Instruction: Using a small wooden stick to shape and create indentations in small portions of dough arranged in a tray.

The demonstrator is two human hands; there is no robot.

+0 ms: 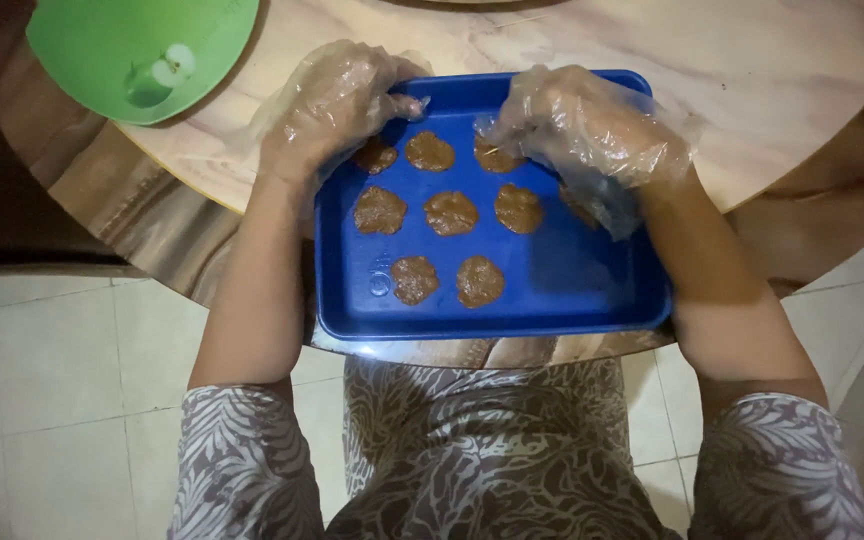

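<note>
Nearest to us is our own lap in a leaf-patterned garment [472, 450], with pale floor tiles [62, 400] showing on either side below the desk edge. Just beyond it a blue rectangular tray [572, 290] sits on the near rim of the round marbled desk [752, 90], its long axis running left to right across us.

On the tray lie flat brown dough patties in rows: two in the near row [447, 281], three in the middle row [449, 213], and more in the far row, partly under our hands. The right half of the tray is bare.

Our left hand [337, 100], in a loose clear plastic glove, rests over the tray's far left corner, its fingers curled down beside the far-left patty [376, 156]; we cannot tell whether they pinch it or only touch it. Our right hand [582, 125], gloved the same way, hovers over the far edge, its fingers bent onto the far-right patty [497, 155] (the glove film hides the grip, so press or hold is unclear). That patty lies to the left of and just below the right fingers, and the right hand is the nearer to it; another brown piece seems to sit under the right palm.

Farthest off, at the upper left, a green plastic bowl [142, 50] stands on the desk, well apart from the tray.
</note>
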